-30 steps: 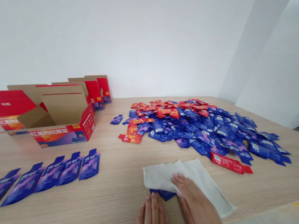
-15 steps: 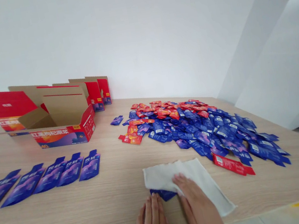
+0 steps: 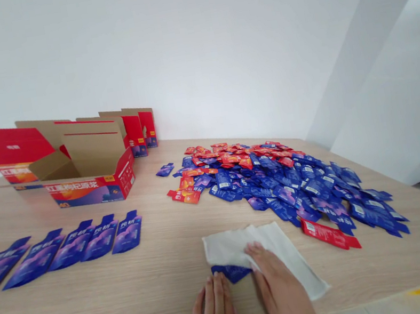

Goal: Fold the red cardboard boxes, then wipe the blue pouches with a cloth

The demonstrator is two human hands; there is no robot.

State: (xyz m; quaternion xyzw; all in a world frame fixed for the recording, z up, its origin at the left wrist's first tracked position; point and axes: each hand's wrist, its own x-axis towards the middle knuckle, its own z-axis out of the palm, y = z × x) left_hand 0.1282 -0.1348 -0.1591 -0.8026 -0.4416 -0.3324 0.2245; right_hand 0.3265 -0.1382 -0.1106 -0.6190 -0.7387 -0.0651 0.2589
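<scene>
My left hand (image 3: 214, 308) lies flat on the wooden table top (image 3: 98, 306), its fingertips at the lower edge of a blue sachet (image 3: 230, 272). The sachet's upper part is hidden under a folded off-white cloth (image 3: 242, 246). My right hand (image 3: 283, 293) rests palm-down on the cloth, close to the sachet. Neither hand visibly grips anything.
A large pile of blue and red sachets (image 3: 279, 182) covers the table's right side, with a red sachet (image 3: 329, 233) at its near edge. Several blue pouches (image 3: 71, 246) lie in a row at left. Open red cardboard cartons (image 3: 88, 184) stand behind them.
The whole view has shifted slightly. My hands and the cloth stay in nearly the same place on the table, and the sachet stays under the cloth.
</scene>
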